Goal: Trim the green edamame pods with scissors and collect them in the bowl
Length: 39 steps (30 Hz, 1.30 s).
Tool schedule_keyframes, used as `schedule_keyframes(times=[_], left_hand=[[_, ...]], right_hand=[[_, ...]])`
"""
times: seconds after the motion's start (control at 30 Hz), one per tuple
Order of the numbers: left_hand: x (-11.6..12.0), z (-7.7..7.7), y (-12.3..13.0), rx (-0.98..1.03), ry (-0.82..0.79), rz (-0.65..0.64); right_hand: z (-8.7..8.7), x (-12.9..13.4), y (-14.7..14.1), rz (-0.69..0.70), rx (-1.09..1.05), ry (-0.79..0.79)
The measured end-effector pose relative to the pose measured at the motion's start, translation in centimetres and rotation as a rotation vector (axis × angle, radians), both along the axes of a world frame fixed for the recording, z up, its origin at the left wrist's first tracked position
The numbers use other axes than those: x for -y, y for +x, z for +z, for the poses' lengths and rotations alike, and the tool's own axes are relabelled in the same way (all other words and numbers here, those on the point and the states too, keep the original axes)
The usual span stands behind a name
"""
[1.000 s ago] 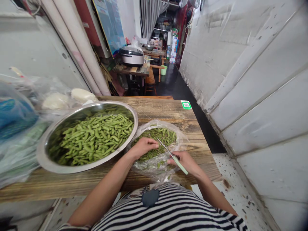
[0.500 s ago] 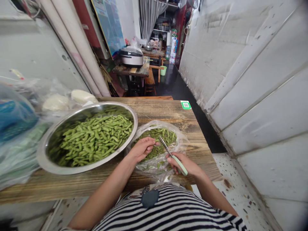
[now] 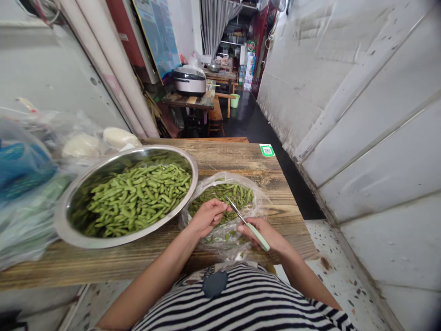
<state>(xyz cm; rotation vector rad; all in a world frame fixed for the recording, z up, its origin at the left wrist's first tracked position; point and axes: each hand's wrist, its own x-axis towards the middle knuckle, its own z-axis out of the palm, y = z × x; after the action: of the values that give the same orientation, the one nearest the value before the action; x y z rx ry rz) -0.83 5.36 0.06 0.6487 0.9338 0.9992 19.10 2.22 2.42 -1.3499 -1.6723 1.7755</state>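
The scissors [image 3: 254, 232] are held in the right hand [image 3: 262, 233]. Their green handle is gripped by the curled fingers, and the thin metal blades are pointed up and to the left, just beside the left hand [image 3: 207, 218]. The left hand is held low and curled over the green pods [image 3: 223, 193]. Its fingertips are close to the blade tips, but it cannot be told if a pod is pinched.

The pods are heaped in a clear plastic bag [image 3: 223, 243], which is lying on a wooden table [image 3: 223, 158] in front of a striped shirt [image 3: 234, 299]. Just left of the bag, a big steel bowl [image 3: 103, 242] is filled with a pile of green beans [image 3: 138, 195]. White lumps [image 3: 81, 146] are seen behind the bowl, and blue and clear bags [image 3: 20, 170] are piled at the left edge. A small green sticker [image 3: 267, 150] is stuck on the far corner of the table. Past the table, at top middle, a rice cooker [image 3: 189, 80] is sitting on a small table [image 3: 186, 100]. A green cup [image 3: 234, 100] is seen nearby, and a white wall [image 3: 361, 115] fills the right side.
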Motion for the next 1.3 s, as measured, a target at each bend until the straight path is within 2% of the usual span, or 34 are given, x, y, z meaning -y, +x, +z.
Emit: schedule_keyframes(times=[0.1,0.23,0.3,0.33,0.4,0.43,0.5,0.53,0.57,0.63,0.67,0.7,0.73,0.77,0.87,0.97,1.03,1.13,1.2,1.3], left_hand=[[0.8,0.9,0.0,-0.033,0.011,0.023],[2.8,4.0,-1.5,-0.182,0.163,0.154],[3.1,5.9,-3.5,-0.373,0.328,0.327],[2.9,6.7,-4.8,-0.521,0.423,0.473],[2.1,7.9,-7.6,-0.922,0.583,0.775],[1.7,8.2,-8.8,-1.157,0.634,0.858],[1.1,8.3,-10.1,-1.544,0.694,0.770],[1.0,8.0,-10.1,-1.645,0.699,0.749],[1.1,7.5,-9.6,-1.679,0.712,0.742],[1.6,5.9,-7.5,-1.597,0.809,0.658],[1.8,4.9,-6.1,-1.510,0.916,0.473],[1.8,3.8,-4.6,-1.412,1.002,0.233],[1.6,2.8,-3.3,-1.340,1.023,0.021],[1.2,1.7,-2.1,-1.318,0.994,-0.103],[-0.9,-0.4,-0.2,-1.413,0.847,-0.346],[-2.5,-0.9,-0.1,-1.562,0.750,-0.543],[-2.8,-0.8,-0.4,-1.632,0.731,-0.617],[-2.7,-0.5,-0.7,-1.662,0.723,-0.623],[-2.5,-0.6,-0.7,-1.607,0.718,-0.566],[-2.3,-0.8,-0.8,-1.381,0.660,-0.390]], right_hand=[[0.2,0.0,-0.1,-0.032,-0.016,-0.040],[-0.5,-0.5,0.2,-0.059,-0.050,-0.037],[-1.0,-0.8,0.6,-0.068,-0.038,-0.031],[-1.2,-0.9,0.9,-0.073,-0.027,-0.027],[-1.6,-1.1,1.3,-0.084,-0.023,-0.020],[-1.8,-1.1,1.4,-0.090,-0.028,-0.017],[-2.0,-1.1,1.6,-0.094,-0.037,-0.008],[-2.0,-1.1,1.7,-0.097,-0.037,-0.003],[-2.0,-1.1,1.8,-0.099,-0.033,-0.001],[-2.1,-1.0,1.9,-0.108,-0.015,-0.005],[-2.1,-1.1,2.0,-0.116,-0.007,-0.009],[-2.1,-1.1,2.1,-0.122,-0.003,-0.011],[-2.1,-1.1,2.2,-0.127,-0.006,-0.010],[-2.1,-1.0,2.3,-0.130,-0.014,-0.009],[-2.1,-0.9,2.6,-0.118,-0.039,-0.013],[-2.1,-0.8,2.7,-0.111,-0.024,-0.027],[-2.1,-0.7,2.7,-0.115,-0.015,-0.029],[-2.1,-0.7,2.6,-0.118,-0.013,-0.024],[-2.0,-0.7,2.6,-0.111,-0.014,-0.022],[-2.0,-0.7,2.5,-0.094,-0.009,-0.014]])
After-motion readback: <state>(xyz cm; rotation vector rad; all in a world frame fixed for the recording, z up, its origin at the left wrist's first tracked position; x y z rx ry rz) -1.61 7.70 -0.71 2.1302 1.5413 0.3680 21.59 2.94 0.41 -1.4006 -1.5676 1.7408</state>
